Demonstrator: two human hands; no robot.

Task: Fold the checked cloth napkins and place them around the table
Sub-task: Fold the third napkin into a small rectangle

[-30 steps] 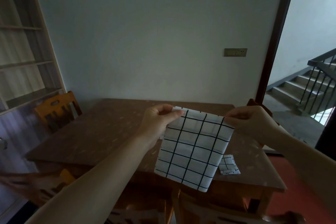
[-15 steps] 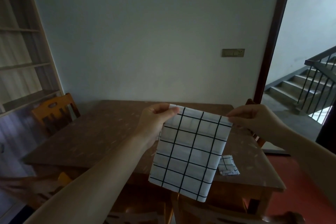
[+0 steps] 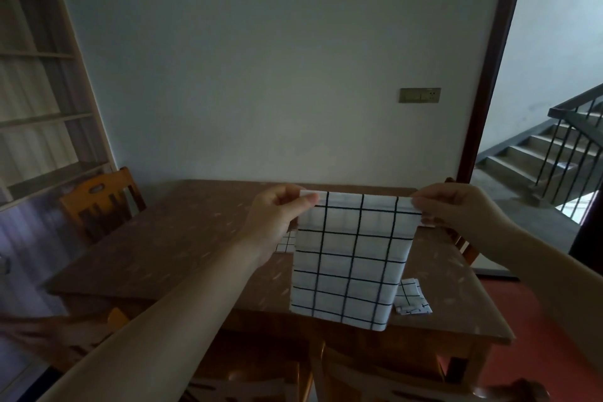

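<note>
head view: both hands [image 3: 280, 215] pinch checked napkin [image 3: 350, 258], hanging lengthwise downward.

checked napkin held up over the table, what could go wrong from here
The checked napkin hangs free, pinched only at its top corners by the left hand and right hand; if either pinch slips, it may sag and fold crooked. Lowered carelessly, its bottom edge could land on the folded napkin near the table edge and nudge it off.

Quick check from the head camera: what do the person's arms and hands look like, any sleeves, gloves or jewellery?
Both forearms are bare as far as the frame shows; no sleeve is visible. The left hand and right hand wear no gloves, and no rings, watch or markings are visible.
</note>
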